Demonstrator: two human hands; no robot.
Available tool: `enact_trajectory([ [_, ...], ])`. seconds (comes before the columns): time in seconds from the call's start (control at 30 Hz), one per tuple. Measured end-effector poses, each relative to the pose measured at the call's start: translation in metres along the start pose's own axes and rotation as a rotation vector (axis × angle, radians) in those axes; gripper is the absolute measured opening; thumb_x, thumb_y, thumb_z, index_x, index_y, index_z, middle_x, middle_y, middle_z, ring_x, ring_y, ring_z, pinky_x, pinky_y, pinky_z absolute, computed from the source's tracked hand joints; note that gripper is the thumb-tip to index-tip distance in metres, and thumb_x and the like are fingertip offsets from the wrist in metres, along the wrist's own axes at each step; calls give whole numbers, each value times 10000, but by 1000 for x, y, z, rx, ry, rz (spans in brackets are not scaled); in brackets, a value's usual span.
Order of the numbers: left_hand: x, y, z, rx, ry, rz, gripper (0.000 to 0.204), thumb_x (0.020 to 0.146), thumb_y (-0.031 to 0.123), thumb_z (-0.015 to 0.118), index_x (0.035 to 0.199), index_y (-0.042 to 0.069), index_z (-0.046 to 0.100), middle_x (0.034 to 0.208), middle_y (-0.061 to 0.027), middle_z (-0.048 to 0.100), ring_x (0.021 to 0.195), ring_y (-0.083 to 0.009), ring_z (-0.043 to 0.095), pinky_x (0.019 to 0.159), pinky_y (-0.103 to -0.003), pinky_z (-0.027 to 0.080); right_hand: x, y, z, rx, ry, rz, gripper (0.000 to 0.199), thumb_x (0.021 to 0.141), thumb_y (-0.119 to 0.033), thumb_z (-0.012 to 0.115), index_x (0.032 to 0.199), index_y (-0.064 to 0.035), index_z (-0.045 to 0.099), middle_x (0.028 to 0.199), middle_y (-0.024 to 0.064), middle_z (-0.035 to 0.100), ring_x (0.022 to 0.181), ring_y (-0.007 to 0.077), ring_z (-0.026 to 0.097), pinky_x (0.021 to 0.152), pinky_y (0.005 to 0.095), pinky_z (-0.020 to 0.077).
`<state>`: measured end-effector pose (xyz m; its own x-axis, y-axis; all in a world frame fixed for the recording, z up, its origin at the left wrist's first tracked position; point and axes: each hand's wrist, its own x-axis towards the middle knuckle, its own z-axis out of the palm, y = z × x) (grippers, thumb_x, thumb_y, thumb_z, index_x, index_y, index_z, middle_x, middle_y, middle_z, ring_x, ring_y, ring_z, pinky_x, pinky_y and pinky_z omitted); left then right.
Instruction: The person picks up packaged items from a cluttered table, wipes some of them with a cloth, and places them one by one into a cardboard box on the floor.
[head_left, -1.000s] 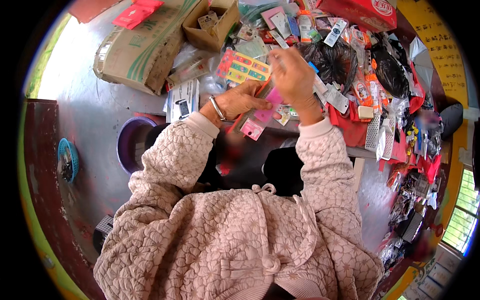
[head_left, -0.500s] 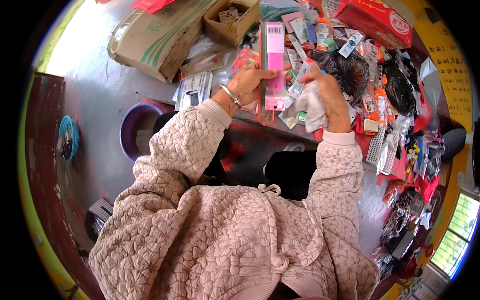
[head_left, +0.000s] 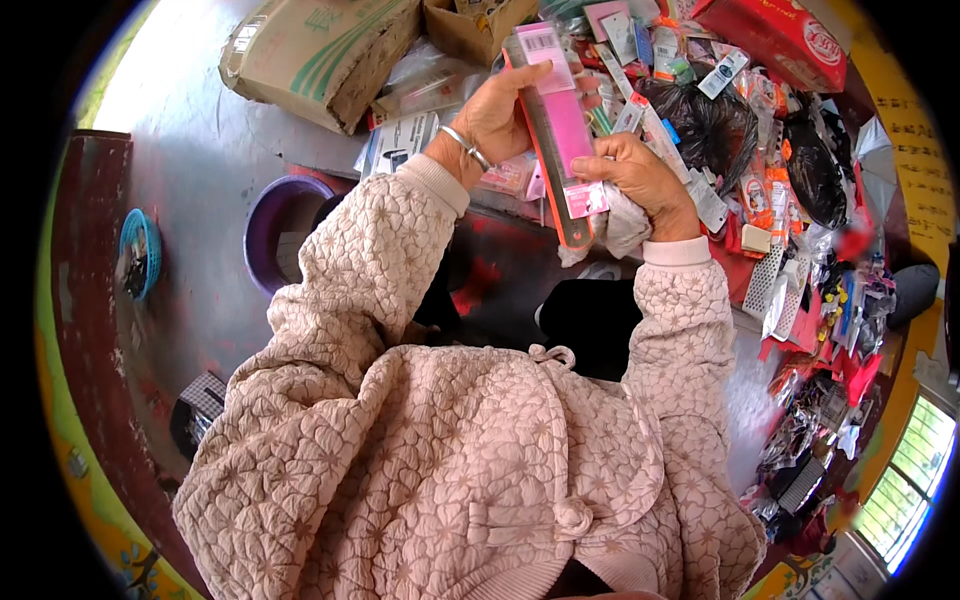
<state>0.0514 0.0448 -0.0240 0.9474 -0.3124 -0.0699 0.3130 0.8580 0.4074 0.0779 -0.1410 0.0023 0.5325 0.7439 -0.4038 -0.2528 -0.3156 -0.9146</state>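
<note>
Left hand (head_left: 497, 115) before me, closed on the upper end of a pink-and-orange pack (head_left: 563, 120) slanting between both hands; right hand (head_left: 645, 180), pinching its lower end with a whitish cloth (head_left: 628, 222). Containers, left to right: turquoise basket (head_left: 154, 247), dark items (head_left: 134, 272) inside; purple basin (head_left: 256, 235); open carton (head_left: 470, 38), contents barely in view.

**Printed All Over, Mostly Too Small to Read**

Shows as a barcode (head_left: 541, 43) near the top of the pink strip (head_left: 566, 125), with tiny, unreadable print at the lower end. Stands green on the carton (head_left: 290, 60). Sits in a round emblem (head_left: 822, 45) on the red box (head_left: 765, 32). Runs dark across the yellow wall (head_left: 905, 165). Blurs on the orange packets (head_left: 755, 203).
</note>
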Motion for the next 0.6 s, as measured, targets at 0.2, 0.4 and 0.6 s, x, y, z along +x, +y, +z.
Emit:
enact_trajectory([
  [0.2,0,2,-1,242,-6,-23,421,895,191,445,1248,-25,373,1227,-174,469,1076,-267,516,933,-376,420,-15,-10,-12,-162,11,32,164,783,-143,602,729,12,611,655,0,579,604,56,514,583,210,406],
  [0.4,-1,4,1,300,8,-22,424,880,211,486,1218,-32,406,1170,-187,508,1026,-253,549,837,-347,492,-28,-21,-25,-424,145,-116,224,742,-177,621,818,33,617,717,17,581,690,83,514,659,243,411],
  [0.6,3,-1,-6,268,75,-44,432,873,225,508,1201,-41,415,1139,-178,532,1010,-246,559,767,-341,526,-20,-10,-19,-337,93,-101,250,766,-203,612,821,41,616,693,40,590,655,102,522,623,251,413],
])
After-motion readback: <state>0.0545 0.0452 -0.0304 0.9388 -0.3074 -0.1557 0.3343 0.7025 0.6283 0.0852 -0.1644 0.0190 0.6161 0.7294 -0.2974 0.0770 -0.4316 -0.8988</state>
